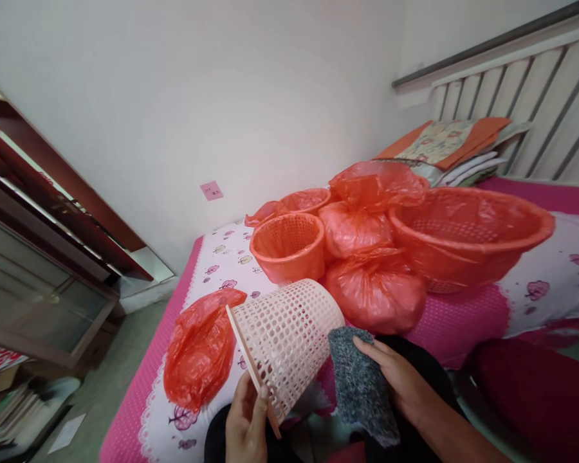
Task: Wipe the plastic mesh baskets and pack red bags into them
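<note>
A pale pink perforated plastic basket (289,334) lies tilted on its side over my lap at the bed's edge. My left hand (248,418) grips its rim, thumb outside and fingers curled around the edge. My right hand (390,366) holds a grey fuzzy cloth (359,379), which hangs down against the basket's base. Left of the basket rests a crumpled red plastic bag (202,347). Just behind it stands a small red basket (289,247), and to the right sits a knotted red bag (379,296) with bulging sides.
A large bag-lined red basket (473,238) stands at right, with more red bags behind. Folded bedding (448,145) lies by the radiator (525,103). A dark red stool seat (535,399) is at lower right. A glass-paned cabinet (33,289) stands left.
</note>
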A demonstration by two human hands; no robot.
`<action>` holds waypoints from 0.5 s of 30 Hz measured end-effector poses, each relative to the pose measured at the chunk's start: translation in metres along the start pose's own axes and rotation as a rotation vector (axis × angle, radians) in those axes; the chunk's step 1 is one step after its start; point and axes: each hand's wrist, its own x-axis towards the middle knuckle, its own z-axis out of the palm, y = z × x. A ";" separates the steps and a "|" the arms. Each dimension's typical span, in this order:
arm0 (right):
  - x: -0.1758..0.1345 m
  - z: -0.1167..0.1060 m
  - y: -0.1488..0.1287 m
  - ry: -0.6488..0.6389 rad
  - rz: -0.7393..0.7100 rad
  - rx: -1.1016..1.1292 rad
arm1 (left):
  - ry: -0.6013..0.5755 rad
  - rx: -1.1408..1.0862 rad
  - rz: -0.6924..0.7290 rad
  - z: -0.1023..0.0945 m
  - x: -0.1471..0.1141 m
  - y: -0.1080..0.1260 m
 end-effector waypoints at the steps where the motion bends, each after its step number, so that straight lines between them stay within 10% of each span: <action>1: 0.000 0.000 0.000 0.002 0.002 -0.002 | -0.004 -0.010 -0.015 0.001 0.000 -0.001; 15: 0.000 -0.005 -0.006 0.026 -0.011 -0.011 | 0.014 -0.036 0.010 0.003 0.018 0.001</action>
